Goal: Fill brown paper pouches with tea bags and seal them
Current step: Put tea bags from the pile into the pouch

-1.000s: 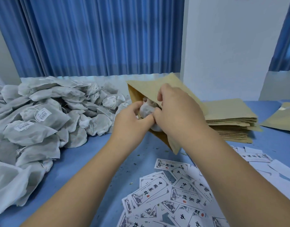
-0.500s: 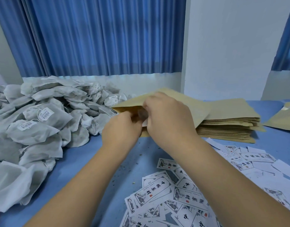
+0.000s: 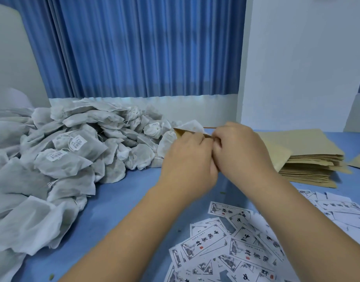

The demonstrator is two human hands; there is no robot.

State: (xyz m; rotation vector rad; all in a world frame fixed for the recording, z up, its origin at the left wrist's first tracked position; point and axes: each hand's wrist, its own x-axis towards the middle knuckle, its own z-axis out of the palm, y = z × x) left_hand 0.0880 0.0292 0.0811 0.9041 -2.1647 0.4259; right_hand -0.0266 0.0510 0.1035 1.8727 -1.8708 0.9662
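We hold the brown pouch (image 3: 181, 132) edge-on above the blue surface (image 3: 118, 202), so only a thin strip of it shows past our knuckles. Our left hand (image 3: 188, 159) and right hand (image 3: 243, 151) touch each other, the fingers of both curled and pinching the pouch between them. To the left lies a heap of tea bags (image 3: 73, 151), and to the right a stack of flat pouches (image 3: 311, 161). Printed labels (image 3: 226, 247) lie scattered nearer us.

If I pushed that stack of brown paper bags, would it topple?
Probably it would slide apart, not topple: the stack of brown pouches looks low, with loose, uneven edges. Each pouch looks thin, so likely light and floppy.
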